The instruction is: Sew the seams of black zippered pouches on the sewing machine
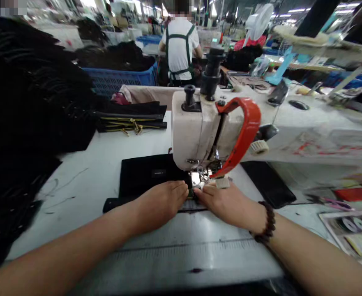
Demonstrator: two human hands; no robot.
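Observation:
A black fabric piece [140, 172] with a small label lies flat under the needle area of a white sewing machine [190, 131]. My left hand [164, 201] presses on its near edge, fingers held together and closed on the cloth just left of the presser foot [195, 179]. Right of the foot, my right hand [227, 201] pinches the same edge, thumb toward the needle; a dark beaded bracelet [268, 222] circles that wrist. A strip with a greenish-yellow line shows between the fingertips. The needle tip and the cloth under my palms are hidden.
Black pieces with gold zippers [134, 123] are stacked behind left, beside a large black fabric heap [29, 90]. An orange guard [248, 127] curves from the machine head. At right lie a dark flat piece [270, 185], purple-handled scissors [337, 204] and a parts tray [353, 230]. A person [180, 45] sits ahead.

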